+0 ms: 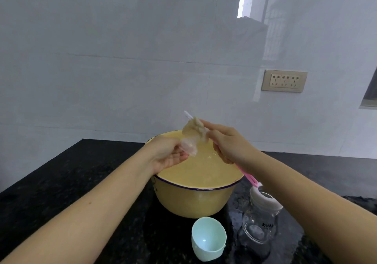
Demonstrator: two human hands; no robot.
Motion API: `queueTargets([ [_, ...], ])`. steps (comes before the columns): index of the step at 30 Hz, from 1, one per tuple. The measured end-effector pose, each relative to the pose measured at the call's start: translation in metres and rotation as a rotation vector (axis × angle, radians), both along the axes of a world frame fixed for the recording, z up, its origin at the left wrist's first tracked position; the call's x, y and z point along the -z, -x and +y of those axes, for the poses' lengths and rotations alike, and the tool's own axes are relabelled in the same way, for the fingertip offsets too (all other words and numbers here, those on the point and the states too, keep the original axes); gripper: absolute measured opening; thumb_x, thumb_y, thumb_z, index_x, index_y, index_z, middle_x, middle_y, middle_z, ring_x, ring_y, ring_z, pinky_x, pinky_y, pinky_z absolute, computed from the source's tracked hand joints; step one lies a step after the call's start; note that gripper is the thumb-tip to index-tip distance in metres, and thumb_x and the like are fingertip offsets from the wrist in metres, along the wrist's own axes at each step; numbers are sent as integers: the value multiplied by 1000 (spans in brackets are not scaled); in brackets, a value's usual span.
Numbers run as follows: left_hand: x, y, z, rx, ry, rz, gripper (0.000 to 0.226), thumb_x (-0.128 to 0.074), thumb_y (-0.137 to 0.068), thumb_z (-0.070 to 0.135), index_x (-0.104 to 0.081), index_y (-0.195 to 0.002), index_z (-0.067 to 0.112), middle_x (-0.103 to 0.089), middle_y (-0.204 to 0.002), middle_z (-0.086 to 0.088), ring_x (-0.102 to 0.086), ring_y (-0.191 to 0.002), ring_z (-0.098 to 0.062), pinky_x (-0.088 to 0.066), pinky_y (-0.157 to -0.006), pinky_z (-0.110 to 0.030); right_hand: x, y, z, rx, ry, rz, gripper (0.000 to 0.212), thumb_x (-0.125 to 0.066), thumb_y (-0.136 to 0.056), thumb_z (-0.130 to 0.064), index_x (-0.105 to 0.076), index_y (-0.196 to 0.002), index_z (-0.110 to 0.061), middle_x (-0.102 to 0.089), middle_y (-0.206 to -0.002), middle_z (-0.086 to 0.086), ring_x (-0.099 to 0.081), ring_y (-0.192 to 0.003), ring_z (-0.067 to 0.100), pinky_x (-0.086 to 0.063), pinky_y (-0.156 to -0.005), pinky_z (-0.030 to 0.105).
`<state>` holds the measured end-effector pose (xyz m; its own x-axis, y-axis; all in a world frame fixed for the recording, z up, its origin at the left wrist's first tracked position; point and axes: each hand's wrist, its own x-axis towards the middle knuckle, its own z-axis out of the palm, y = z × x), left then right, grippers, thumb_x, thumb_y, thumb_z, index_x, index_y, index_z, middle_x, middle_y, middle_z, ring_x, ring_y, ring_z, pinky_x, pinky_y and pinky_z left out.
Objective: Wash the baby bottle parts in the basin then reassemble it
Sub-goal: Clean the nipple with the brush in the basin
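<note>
Over the yellow basin (195, 200) my left hand (167, 157) holds a clear soft bottle part (188, 148), likely the nipple, between thumb and fingers. My right hand (226, 143) grips a pink-handled brush (247, 176); its pale sponge head (195, 131) touches the top of the clear part. The basin holds water. A clear glass bottle body (260, 225) with a white collar stands upright to the right of the basin. A mint-green cap (208, 239) lies on its side in front of the basin, opening facing me.
Everything stands on a wet black speckled countertop (61, 182) against a white tiled wall. A beige triple socket (284, 81) is on the wall at the right.
</note>
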<state>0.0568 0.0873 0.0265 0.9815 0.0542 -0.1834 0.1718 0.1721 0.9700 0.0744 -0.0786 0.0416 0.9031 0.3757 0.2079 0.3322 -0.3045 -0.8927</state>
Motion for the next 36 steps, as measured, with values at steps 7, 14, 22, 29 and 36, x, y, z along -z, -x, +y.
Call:
queueTargets([
  [7,3,-3,-5,-86,364,-53,12,-49,-89,-13,-58,-96,-10,-61,-87,-18,-62,-78,-20,-60,-62,-31,12,8,3,64,523,-543,52,-36,-96,-20,-34,-138,-51,-68,-93,5,-56,-67,14,-48,-72,35],
  [14,8,-3,-6,-86,-35,-91,12,-59,-89,3,-61,-78,-1,-62,-73,-9,-63,-67,-15,-59,-62,-20,27,-10,2,266,875,-617,59,-30,-97,-17,-18,-142,-52,-66,-99,7,-62,-85,29,-48,-67,37],
  [22,15,-13,5,-16,-713,-149,17,-59,-86,6,-69,-86,-7,-67,-73,-9,-62,-63,-15,-58,-66,-23,30,-21,-13,309,1104,-494,42,-41,-94,-20,-48,-134,-30,-60,-121,0,-56,-110,25,-44,-78,32],
  [29,18,-23,0,231,-1350,-47,20,-63,-85,22,-70,-89,4,-69,-89,-7,-63,-86,-24,-51,-78,-32,27,-16,-12,286,1109,-604,34,-45,-94,-26,-58,-124,-22,-59,-118,6,-56,-107,27,-46,-88,35],
  [36,14,-21,-7,442,-1404,-11,26,-57,-92,23,-66,-115,13,-65,-116,-3,-57,-108,-22,-45,-93,-32,24,-8,-8,271,1028,-637,29,-44,-93,-27,-65,-109,-17,-62,-108,5,-57,-98,25,-46,-82,34],
])
